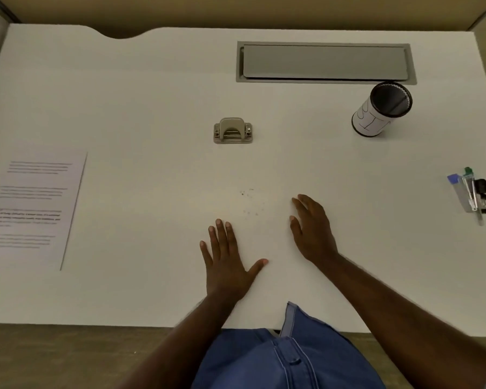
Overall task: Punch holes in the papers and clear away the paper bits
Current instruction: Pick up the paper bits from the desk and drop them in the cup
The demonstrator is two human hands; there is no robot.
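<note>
Both hands lay open and empty at lower centre: left hand (226,262) flat, right hand (312,228) edge-on beside faint, barely visible paper bits (250,202); papers (34,206), cut off at frame's left, had blurred text

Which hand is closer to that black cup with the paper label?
Right. The right hand lies below-left of the cup; the left hand rests farther left and nearer the person.

One view only — head cam, worn, looking forward and steeply down on a white desk (152,108) from close above. Wide-angle, edges bend. Desk fills nearly the whole picture; its near edge runs along the bottom, its far edge along the top. Wearer's lap shows below the near edge — no second view to overlap.
</note>
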